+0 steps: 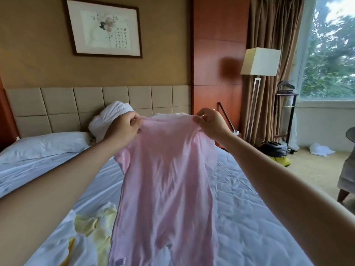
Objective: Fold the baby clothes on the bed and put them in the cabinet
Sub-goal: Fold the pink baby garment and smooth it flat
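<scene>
1. I am watching the left hand (124,127) pinching one top corner of the pink romper (165,179), fingers curled tight round the fabric, raised above the middle of the bed (249,208).
2. The right hand (210,124) is pinching the other top corner between thumb and fingers, also above the bed's middle.
3. The romper is hanging spread between both hands. Its lower part is trailing toward the bed's near end and running out of view.
4. I am seeing a heap of yellow and white baby clothes (92,227) lying on the bed's near left part.
5. A pillow (42,144) is lying at the bed's head, on the left, with a white linen bundle (115,116) leaning against the headboard (63,106).
6. A floor lamp (260,61) is standing beyond the bed's far right corner.
</scene>
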`<act>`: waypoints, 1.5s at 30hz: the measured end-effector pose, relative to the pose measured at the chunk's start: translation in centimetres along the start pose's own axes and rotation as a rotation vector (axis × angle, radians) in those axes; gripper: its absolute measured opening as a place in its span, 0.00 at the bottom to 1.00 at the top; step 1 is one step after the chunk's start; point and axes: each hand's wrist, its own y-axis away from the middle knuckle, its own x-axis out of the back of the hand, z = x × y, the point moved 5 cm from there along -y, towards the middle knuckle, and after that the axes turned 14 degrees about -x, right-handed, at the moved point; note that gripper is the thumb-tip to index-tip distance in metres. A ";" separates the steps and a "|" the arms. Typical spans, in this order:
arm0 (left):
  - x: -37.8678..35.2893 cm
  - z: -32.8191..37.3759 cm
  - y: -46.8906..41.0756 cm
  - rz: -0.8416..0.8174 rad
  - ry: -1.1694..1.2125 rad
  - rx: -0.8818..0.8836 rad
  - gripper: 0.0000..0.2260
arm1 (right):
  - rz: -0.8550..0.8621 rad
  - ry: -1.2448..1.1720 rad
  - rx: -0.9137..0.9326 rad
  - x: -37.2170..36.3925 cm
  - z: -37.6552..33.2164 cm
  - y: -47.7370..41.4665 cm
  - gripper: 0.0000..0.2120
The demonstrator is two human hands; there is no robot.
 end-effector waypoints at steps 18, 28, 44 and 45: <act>-4.0 -5.9 10.1 -0.069 -0.199 0.041 0.07 | -0.178 0.097 -0.006 -7.0 7.6 4.2 0.04; -10.9 -7.8 32.5 -0.297 -0.130 0.285 0.02 | -0.427 0.224 -0.229 -11.6 22.2 22.7 0.10; -9.8 -3.3 45.7 -0.408 -0.293 -0.063 0.05 | -0.444 0.353 -0.112 -9.8 25.7 37.0 0.04; -9.7 -3.4 46.1 -0.415 -0.298 -0.076 0.05 | -0.452 0.381 -0.095 -9.8 25.7 37.4 0.03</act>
